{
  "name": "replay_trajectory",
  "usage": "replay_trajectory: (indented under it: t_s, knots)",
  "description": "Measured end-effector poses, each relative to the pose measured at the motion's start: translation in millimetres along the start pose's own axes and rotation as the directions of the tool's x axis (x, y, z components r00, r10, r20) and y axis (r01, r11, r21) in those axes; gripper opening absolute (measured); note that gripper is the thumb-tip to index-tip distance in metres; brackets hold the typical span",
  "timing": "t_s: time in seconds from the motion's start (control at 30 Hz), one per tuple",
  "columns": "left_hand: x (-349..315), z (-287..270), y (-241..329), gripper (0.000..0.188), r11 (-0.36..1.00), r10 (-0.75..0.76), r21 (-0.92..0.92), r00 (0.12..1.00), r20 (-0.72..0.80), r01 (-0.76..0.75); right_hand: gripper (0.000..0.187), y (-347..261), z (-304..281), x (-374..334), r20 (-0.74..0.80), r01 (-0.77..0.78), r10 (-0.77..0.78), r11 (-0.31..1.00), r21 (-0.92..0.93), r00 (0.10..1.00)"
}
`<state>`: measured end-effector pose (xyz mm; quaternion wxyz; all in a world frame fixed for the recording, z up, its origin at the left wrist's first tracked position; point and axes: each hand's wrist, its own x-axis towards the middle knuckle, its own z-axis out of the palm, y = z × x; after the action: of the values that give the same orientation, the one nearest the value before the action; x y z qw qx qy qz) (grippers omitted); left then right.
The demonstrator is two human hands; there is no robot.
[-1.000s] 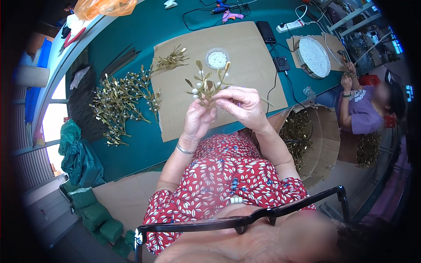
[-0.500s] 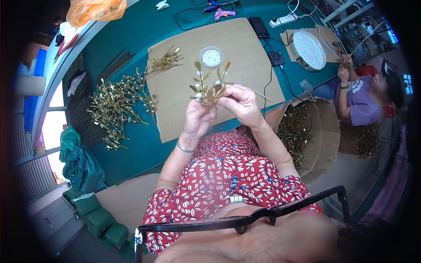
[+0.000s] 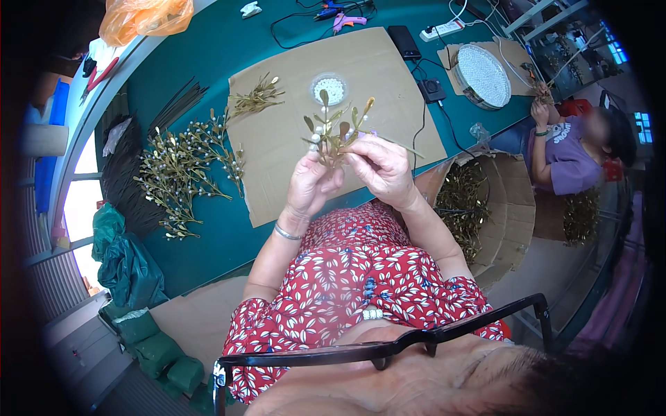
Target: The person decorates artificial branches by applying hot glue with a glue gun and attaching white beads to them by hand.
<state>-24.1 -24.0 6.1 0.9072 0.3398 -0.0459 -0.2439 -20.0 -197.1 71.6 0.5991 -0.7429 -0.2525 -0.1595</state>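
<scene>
Both hands hold up a small artificial sprig of olive-gold leaves and white pearl beads above a brown cardboard sheet. My left hand grips the stem from below, fingers closed round it. My right hand pinches the sprig's right side near the leaves. A round clear dish of white beads sits on the cardboard just beyond the sprig. A bare leafy sprig lies at the cardboard's far left.
A pile of finished beaded sprigs lies on the teal table at left, beside dark stems. Glue guns, a power strip and a round bead tray lie farther off. An open box of leaves stands at right, near another person.
The sprig and both hands stay raised over the cardboard; my fingers have shifted slightly on the stem. The view has tilted a little.
</scene>
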Motion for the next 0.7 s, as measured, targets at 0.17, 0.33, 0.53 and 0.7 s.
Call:
replay_trajectory:
  t_s: [0.17, 0.33, 0.53, 0.7]
  knots:
    - [-4, 2, -6, 0.033, 0.907, -0.221, -0.358, 0.974, 0.042, 0.221, 0.026, -2, -3, -22, -0.324, -0.016, 0.033, 0.998, 0.057, 0.945]
    - [-3, -11, -13, 0.037, 0.751, -0.235, -0.533, 0.913, 0.334, 0.388, 0.044, 31, -21, -7, -0.087, -0.339, 0.490, 0.709, 0.618, 0.867]
    - [4, -14, -15, 0.040, 0.695, -0.297, -0.503, 0.842, 0.449, 0.514, 0.045, 95, -24, -15, 0.326, -0.444, 0.416, 0.224, 0.868, 0.849]
    - [1, -11, -10, 0.039, 0.669, -0.603, -0.284, 0.725, 0.333, 0.687, 0.054, 97, -33, 20, 0.393, -0.479, 0.279, 0.412, 0.776, 0.876]
